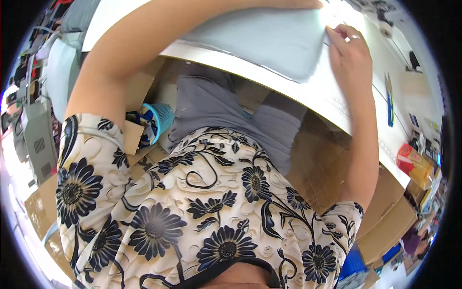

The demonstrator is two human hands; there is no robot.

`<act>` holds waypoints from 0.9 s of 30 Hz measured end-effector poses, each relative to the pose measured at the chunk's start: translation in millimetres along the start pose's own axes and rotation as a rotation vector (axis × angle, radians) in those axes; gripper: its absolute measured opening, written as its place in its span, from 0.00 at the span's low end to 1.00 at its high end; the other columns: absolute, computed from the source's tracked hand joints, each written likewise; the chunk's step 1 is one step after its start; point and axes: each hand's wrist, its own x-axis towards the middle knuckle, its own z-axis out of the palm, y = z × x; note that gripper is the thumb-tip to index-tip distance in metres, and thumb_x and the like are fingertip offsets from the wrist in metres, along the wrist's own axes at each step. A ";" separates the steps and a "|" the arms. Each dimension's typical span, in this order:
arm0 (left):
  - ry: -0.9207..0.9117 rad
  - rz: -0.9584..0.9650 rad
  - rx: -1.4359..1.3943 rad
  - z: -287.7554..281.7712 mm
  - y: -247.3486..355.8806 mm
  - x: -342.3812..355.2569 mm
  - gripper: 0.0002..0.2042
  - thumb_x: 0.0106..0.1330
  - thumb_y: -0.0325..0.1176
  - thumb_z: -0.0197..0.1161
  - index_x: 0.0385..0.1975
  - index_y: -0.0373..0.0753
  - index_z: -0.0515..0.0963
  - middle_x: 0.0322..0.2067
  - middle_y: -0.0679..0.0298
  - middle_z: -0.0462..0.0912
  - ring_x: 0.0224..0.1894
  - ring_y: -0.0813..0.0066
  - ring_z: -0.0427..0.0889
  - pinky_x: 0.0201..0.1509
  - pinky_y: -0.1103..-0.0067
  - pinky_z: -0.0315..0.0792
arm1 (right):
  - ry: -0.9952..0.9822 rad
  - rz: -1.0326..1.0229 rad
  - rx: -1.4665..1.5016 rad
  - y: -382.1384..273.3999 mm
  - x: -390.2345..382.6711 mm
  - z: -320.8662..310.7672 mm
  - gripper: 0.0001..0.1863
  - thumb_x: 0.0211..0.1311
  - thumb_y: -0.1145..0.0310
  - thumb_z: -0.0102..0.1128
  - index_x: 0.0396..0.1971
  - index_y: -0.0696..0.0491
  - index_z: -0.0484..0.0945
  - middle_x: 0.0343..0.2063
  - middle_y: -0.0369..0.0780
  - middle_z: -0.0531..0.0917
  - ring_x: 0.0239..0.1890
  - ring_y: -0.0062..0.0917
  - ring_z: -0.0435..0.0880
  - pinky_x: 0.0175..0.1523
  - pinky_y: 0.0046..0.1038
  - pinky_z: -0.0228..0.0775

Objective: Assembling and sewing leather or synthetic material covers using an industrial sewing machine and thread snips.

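Note:
A grey-blue piece of cloth lies on the white table. My left arm reaches across from the left, and my left hand rests at the cloth's far edge with its visible fingers stretched out. Most of that hand is cut off by the picture's top. At the cloth's right corner, my right hand has its thumb and forefinger closed on the edge, the other fingers curled; one wears a ring. A bright glare between the hands hides the cloth's far corner.
Right of my forearm lies a slim tool with metal tips and blue handles. A red and yellow box stands by the table's right end. Below are a blue basket with scraps and cardboard.

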 end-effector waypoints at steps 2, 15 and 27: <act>0.002 -0.141 0.051 -3.2 19.4 -1.7 0.18 0.67 0.45 0.56 0.44 0.36 0.80 0.47 0.48 0.81 0.54 0.51 0.77 0.58 0.53 0.68 | -0.005 -0.011 -0.012 1.4 -3.9 -4.8 0.13 0.57 0.74 0.60 0.42 0.51 0.85 0.38 0.38 0.82 0.41 0.32 0.81 0.49 0.33 0.74; -0.344 -0.401 0.474 -33.3 0.6 -39.2 0.22 0.71 0.49 0.52 0.33 0.34 0.84 0.37 0.50 0.84 0.46 0.53 0.81 0.49 0.64 0.75 | -0.074 0.067 0.497 -84.7 -65.4 -40.7 0.19 0.50 0.81 0.64 0.45 0.53 0.84 0.38 0.40 0.81 0.38 0.33 0.81 0.43 0.31 0.74; -0.286 -0.174 -0.115 -33.3 107.1 -26.6 0.11 0.62 0.37 0.63 0.28 0.34 0.76 0.28 0.51 0.78 0.38 0.53 0.80 0.39 0.66 0.75 | 0.012 0.229 0.277 -42.6 -49.8 -10.9 0.13 0.54 0.76 0.62 0.41 0.51 0.85 0.37 0.36 0.82 0.41 0.31 0.80 0.47 0.33 0.70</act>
